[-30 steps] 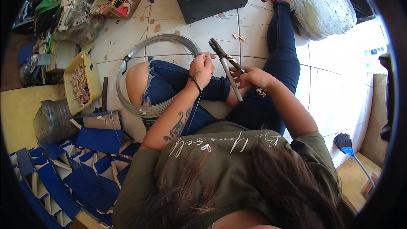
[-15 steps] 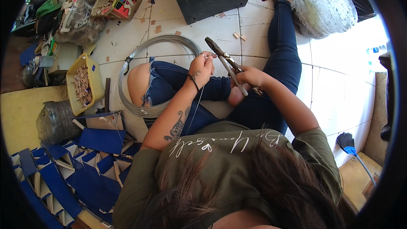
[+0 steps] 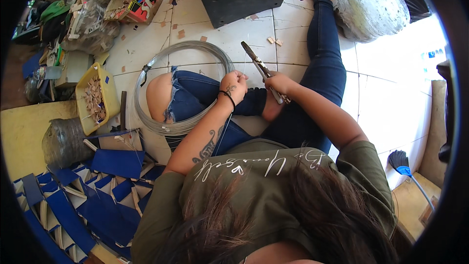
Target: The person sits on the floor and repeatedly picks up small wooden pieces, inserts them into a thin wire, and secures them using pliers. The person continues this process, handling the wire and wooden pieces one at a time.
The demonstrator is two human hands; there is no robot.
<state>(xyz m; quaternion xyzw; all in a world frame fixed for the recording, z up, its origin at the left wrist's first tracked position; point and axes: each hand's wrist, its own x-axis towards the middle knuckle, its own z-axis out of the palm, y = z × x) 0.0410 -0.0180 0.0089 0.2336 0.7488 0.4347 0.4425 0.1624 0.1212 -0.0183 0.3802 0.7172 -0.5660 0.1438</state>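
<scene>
My left hand (image 3: 235, 86) is closed on a thin metal wire (image 3: 247, 51). One end of the wire sticks up past my fingers, and a strand runs down along my forearm. To its right, my right hand (image 3: 280, 83) grips the handles of a long pair of worn pliers (image 3: 257, 59), whose jaws point up and left, near the upright end. Whether the jaws touch the wire I cannot tell. A large coil of silver wire (image 3: 198, 44) lies around my bent left knee, tied at its left side with a dark band.
A dark box-like block (image 3: 244, 2) stands ahead on the tiled floor, with small wood chips scattered nearby. At the left are a yellow tub (image 3: 116, 99) of small wooden pieces and several blue-covered wooden parts (image 3: 117, 161). A wrapped bundle (image 3: 371, 7) sits beyond my right foot.
My left hand has come slightly nearer to me with the wire. The pliers' jaws have shifted a little right, and their handles appear closer together in my right hand.
</scene>
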